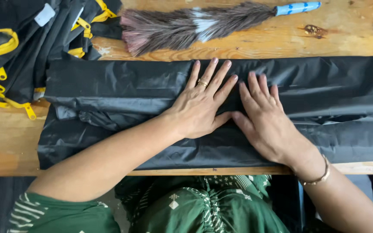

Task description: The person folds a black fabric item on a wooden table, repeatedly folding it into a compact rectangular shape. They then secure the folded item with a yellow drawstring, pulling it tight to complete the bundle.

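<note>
- The left hand (199,105) lies flat and open, palm down, on the black fabric (121,88), fingers spread and pointing to the far side; it grips nothing
- A gold ring (202,83) sits on one finger of that hand
- The right hand (264,118) lies just beside it on the right, also flat and open with the palm pressed on the same fabric, holding nothing
- The two thumbs meet near the middle of the fabric, touching or all but touching
- A thin bracelet (318,177) circles the right wrist, at the near edge of the table
- The black fabric is a long, folded, slightly shiny sheet stretched left to right across the wooden table (255,41), running out of view at the right; its left end is creased and bunched
- A feather duster (186,26) with grey and pink plumes and a blue handle lies on the far side of the table, well apart from both hands
- At the far left rests a heap of black items with yellow straps (5,56), touching the left end of the fabric
- Green patterned clothing (195,207) of the person shows below the near edge of the table
</note>
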